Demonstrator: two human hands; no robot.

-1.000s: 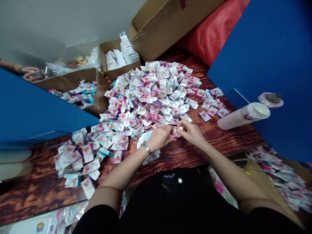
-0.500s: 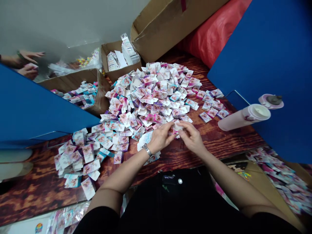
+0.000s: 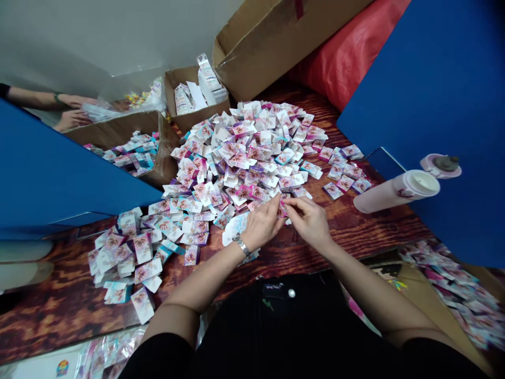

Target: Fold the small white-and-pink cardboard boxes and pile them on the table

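A small pink-and-white cardboard box (image 3: 282, 210) is held between my hands at the near edge of the pile. My left hand (image 3: 262, 224), with a metal watch band at the wrist, is closed round its left side. Thumb and forefinger of my right hand (image 3: 311, 222) pinch its right end, where the flap is mostly hidden by the fingers. Under my left hand and wrist lie white and light-blue printed pieces (image 3: 233, 227). Just beyond both hands spreads a large heap of small printed boxes (image 3: 252, 152), many with raised flaps.
Closed small boxes (image 3: 345, 182) lie at the right, beside a pink bottle (image 3: 389, 193) with its lid tipped back. Cardboard boxes (image 3: 168, 150) stand behind the heap. Blue panels (image 3: 426, 105) flank the table. A co-worker's hands (image 3: 74, 113) are at the far left.
My right fingers have shifted on the small box; its white end flap no longer shows and its pink side does. The co-worker's hands have moved right onto clear plastic bags.
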